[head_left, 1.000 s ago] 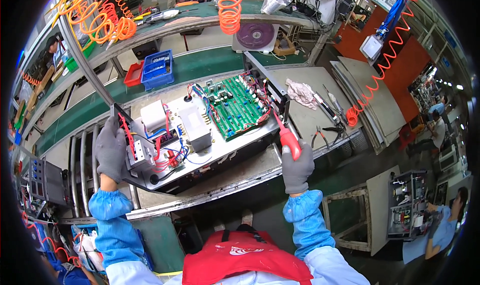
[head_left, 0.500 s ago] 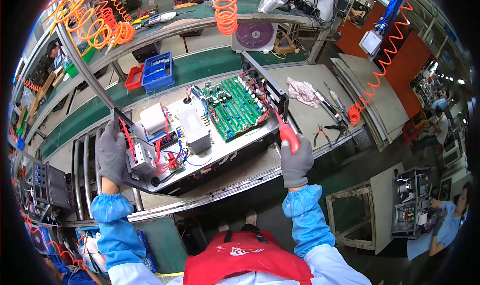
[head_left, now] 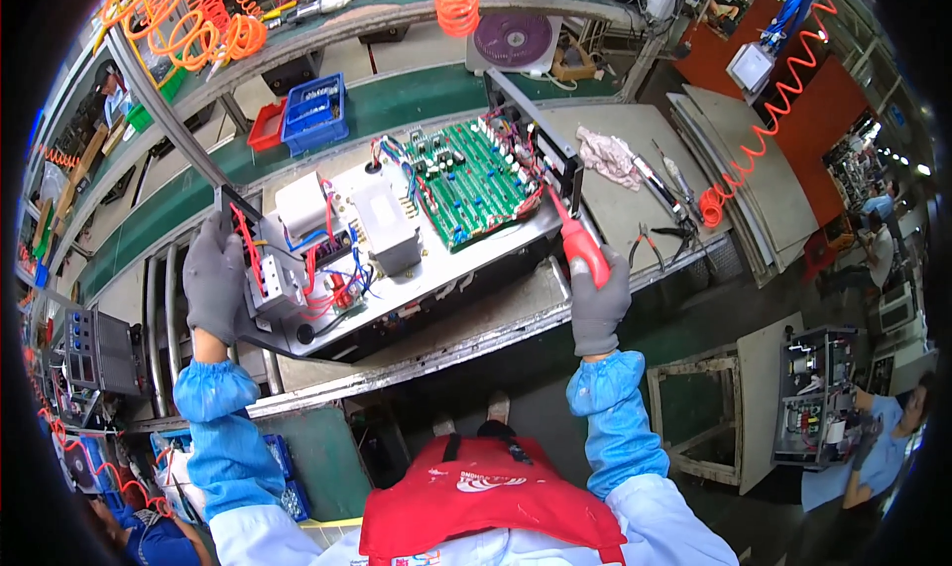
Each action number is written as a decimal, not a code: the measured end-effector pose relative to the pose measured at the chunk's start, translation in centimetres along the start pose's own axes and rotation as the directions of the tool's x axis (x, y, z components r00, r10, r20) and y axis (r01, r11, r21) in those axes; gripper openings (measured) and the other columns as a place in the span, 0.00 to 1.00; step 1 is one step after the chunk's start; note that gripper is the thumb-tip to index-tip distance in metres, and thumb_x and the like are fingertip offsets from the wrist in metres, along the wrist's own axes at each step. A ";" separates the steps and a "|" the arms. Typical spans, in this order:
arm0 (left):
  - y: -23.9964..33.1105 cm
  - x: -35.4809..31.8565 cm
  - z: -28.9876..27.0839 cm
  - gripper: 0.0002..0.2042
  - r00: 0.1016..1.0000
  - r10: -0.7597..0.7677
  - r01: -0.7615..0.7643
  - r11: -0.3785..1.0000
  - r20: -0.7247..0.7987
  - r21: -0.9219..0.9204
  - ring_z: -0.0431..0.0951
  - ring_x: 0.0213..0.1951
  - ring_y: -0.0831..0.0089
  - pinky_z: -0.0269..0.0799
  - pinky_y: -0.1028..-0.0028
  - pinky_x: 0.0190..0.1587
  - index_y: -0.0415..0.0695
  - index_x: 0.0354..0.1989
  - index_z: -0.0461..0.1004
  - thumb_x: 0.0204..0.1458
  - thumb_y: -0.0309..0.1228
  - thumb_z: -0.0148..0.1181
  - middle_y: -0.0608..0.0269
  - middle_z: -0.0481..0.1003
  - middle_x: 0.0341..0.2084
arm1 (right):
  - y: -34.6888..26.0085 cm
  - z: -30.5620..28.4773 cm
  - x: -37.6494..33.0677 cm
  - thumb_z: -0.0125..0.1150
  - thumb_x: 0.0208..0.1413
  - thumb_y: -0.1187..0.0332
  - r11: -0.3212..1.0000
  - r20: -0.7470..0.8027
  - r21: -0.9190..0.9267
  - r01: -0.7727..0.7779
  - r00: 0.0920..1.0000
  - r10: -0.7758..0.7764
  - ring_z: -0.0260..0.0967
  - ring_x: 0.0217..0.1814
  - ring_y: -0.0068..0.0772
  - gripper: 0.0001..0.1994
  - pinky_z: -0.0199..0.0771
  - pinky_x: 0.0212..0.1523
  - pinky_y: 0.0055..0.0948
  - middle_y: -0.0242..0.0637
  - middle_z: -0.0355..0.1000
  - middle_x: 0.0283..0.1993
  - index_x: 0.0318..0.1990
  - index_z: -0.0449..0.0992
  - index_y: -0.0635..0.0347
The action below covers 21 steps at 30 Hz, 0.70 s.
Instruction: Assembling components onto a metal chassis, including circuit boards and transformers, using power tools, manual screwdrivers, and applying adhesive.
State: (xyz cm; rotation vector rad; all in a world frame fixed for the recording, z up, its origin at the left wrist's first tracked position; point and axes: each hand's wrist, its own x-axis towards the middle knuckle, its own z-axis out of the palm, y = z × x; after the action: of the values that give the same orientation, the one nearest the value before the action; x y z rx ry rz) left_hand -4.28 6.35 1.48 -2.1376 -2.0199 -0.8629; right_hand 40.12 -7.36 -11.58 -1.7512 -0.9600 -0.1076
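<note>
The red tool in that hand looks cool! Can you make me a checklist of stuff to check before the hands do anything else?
1. Red tool held in the right hand: ok, fingers wrapped around it.
2. Tool's tip touching the open chassis: cannot tell; it points at the right end, but contact is too small to see.
3. Left hand at the chassis: ok, it's at the left end.
4. Left hand's grip firm: cannot tell from this view.
5. Wires tucked flat: not ok; red wires stick up near the left hand.
6. Cloth off the chassis: ok, it lies to the right.
</note>
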 end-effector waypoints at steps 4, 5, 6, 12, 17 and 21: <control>0.2 0.1 -0.6 0.21 0.999 -0.026 0.025 0.998 0.021 0.052 0.77 0.49 0.49 0.70 0.60 0.53 0.38 0.57 0.70 0.55 0.32 0.53 0.43 0.76 0.48 | -0.2 -2.5 -1.7 0.68 0.50 0.66 0.982 0.038 0.186 -0.036 0.999 0.029 0.74 0.44 0.43 0.22 0.74 0.48 0.37 0.48 0.74 0.44 0.50 0.72 0.68; 0.4 0.1 -0.3 0.21 0.997 -0.074 0.071 0.996 0.036 0.057 0.77 0.49 0.50 0.70 0.61 0.54 0.38 0.57 0.70 0.55 0.32 0.53 0.43 0.76 0.49 | 0.1 -3.2 -2.5 0.68 0.50 0.67 0.974 0.025 0.224 -0.023 1.000 0.017 0.74 0.44 0.41 0.22 0.74 0.48 0.37 0.47 0.74 0.43 0.50 0.72 0.68; 0.1 0.2 0.0 0.21 0.996 -0.075 0.072 0.996 0.043 0.061 0.77 0.49 0.50 0.70 0.61 0.54 0.38 0.57 0.70 0.55 0.32 0.53 0.43 0.76 0.49 | 0.4 -3.8 -3.3 0.69 0.50 0.68 0.973 0.041 0.225 -0.050 0.998 0.042 0.73 0.45 0.38 0.22 0.74 0.48 0.36 0.46 0.74 0.44 0.50 0.72 0.68; 0.5 0.5 -0.1 0.22 0.998 -0.040 0.035 0.991 0.038 0.131 0.77 0.51 0.51 0.70 0.62 0.55 0.38 0.58 0.69 0.56 0.33 0.52 0.42 0.75 0.49 | 8.9 0.0 -8.1 0.69 0.47 0.64 0.976 0.193 -0.041 -0.213 0.957 0.217 0.74 0.45 0.45 0.22 0.73 0.47 0.40 0.47 0.74 0.43 0.49 0.73 0.65; 1.0 0.3 -0.7 0.22 0.988 -0.117 0.113 0.993 0.103 0.041 0.76 0.50 0.49 0.69 0.61 0.54 0.37 0.58 0.69 0.56 0.33 0.51 0.41 0.75 0.48 | 9.1 4.2 -6.7 0.67 0.48 0.60 0.932 0.262 -0.267 -0.244 0.912 0.314 0.73 0.46 0.50 0.22 0.72 0.48 0.41 0.47 0.74 0.44 0.48 0.73 0.61; 0.6 0.2 -0.3 0.22 0.992 -0.103 0.097 0.991 0.067 0.096 0.76 0.50 0.48 0.70 0.60 0.54 0.40 0.59 0.69 0.56 0.34 0.51 0.42 0.76 0.48 | 10.6 6.6 -6.3 0.66 0.48 0.57 0.941 0.224 -0.277 -0.194 0.939 0.260 0.73 0.47 0.54 0.23 0.71 0.49 0.45 0.49 0.74 0.46 0.49 0.73 0.59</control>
State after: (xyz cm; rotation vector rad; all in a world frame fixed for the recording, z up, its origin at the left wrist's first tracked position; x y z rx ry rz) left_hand -3.82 6.31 2.04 -2.0626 -2.1729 -0.6981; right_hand 40.27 -6.29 -25.48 -2.1396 -0.9495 0.1600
